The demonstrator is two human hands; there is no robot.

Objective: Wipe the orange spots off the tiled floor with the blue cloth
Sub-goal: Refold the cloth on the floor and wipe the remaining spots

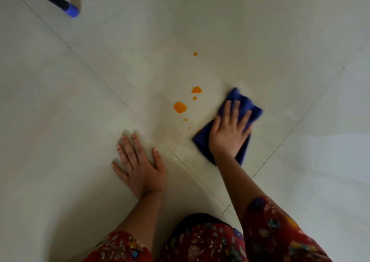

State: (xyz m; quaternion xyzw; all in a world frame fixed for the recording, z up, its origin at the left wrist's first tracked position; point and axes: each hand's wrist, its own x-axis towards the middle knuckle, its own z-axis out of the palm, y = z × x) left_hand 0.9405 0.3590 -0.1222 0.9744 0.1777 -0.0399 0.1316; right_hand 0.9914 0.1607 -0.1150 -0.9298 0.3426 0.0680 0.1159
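Observation:
Several orange spots lie on the pale tiled floor (80,105): the largest spot (180,107) sits mid-frame, a blotch (196,90) lies above it, and a small dot (195,54) is farther up. To their right, the folded blue cloth (240,99) lies flat on the tile. My right hand (229,130) presses on it with fingers spread and straight. My left hand (138,165) rests flat on the floor to the left of the spots, fingers splayed, holding nothing.
A black pole with a blue tip (70,9) lies at the top left. Dark grout lines cross the floor diagonally. My red floral sleeves and clothing (200,241) fill the bottom edge.

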